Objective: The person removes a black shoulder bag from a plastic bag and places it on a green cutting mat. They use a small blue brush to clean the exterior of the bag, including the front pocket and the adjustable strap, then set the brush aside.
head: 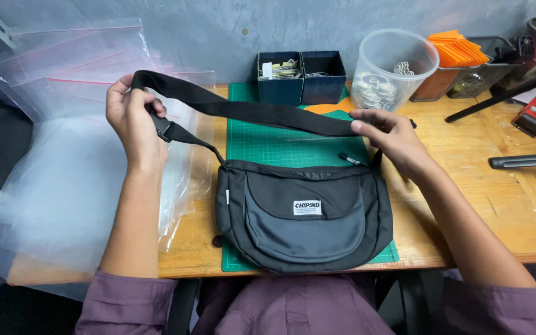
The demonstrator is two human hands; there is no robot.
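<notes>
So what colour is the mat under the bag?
Green with a fine grid, the cutting mat under the black bag; head view.

Black sling bag (305, 217) flat on mat, strap (249, 110) lifted.

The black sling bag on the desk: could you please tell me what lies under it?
The black sling bag lies on a green cutting mat, which rests on the wooden table. The mat's grid shows above the bag and along its lower edge; whatever lies directly beneath the bag is covered.

workshop, cutting mat (262, 146), parts bins (302, 77)
</notes>
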